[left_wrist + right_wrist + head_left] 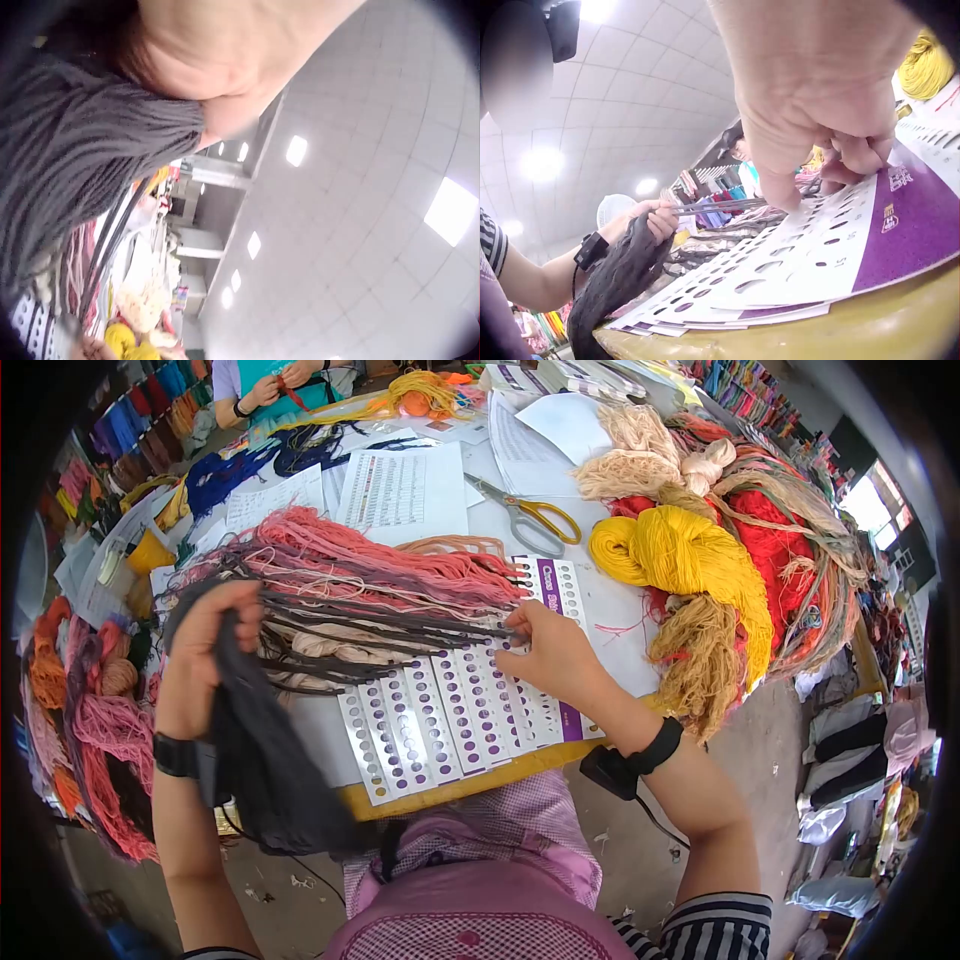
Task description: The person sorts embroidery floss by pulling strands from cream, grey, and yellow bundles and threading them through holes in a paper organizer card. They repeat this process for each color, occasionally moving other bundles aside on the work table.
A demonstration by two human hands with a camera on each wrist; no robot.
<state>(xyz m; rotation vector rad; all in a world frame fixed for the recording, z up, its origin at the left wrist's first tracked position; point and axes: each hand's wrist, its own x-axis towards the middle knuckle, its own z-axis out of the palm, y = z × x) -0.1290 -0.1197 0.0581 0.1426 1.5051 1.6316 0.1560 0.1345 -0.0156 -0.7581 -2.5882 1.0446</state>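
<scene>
A thick hank of dark grey yarn (275,760) hangs from my left hand (200,650), whose fingers grip it at the table's left side. From there several dark grey strands (400,622) stretch across to my right hand (560,658), which pinches their ends between thumb and fingers. White punched thread cards (465,710) with purple bands fan out beneath the strands and my right hand. In the right wrist view, the right fingers (847,161) are close over the cards' holes. Pink and mauve yarn (400,575) lies just behind the strands.
Grey-handled and yellow-handled scissors (540,525) lie beyond the cards, near printed sheets (405,490). Yellow yarn (690,560), red and tan bundles fill the right side. The yellow table edge (400,797) runs close to my lap. Another person (275,390) works across the table.
</scene>
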